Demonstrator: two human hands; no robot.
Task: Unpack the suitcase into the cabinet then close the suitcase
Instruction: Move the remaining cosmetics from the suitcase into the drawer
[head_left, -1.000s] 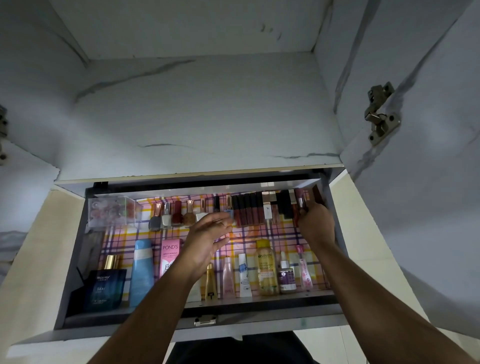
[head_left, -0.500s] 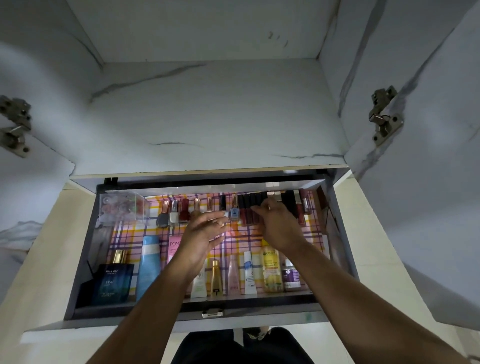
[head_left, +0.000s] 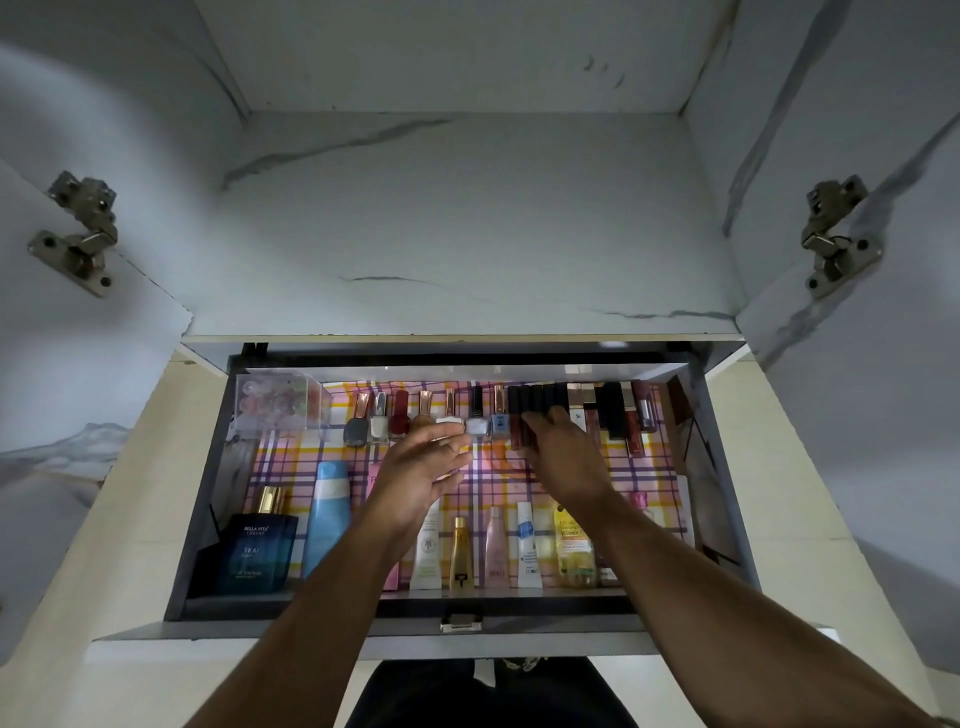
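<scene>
Your right hand (head_left: 566, 457) rests straight fingers on the dark lipsticks (head_left: 537, 402) along the cabinet drawer (head_left: 727, 467)'s far edge; your left hand (head_left: 423, 470) hovers open near the nail polish bottles (head_left: 426, 415).

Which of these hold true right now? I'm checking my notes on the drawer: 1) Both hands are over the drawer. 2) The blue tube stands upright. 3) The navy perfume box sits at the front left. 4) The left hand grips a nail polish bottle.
1) True: the left hand and right hand are both over the drawer.
2) False: the blue tube lies flat.
3) True: the navy perfume box is at the front left.
4) False: its fingers are straight and hold nothing.
</scene>
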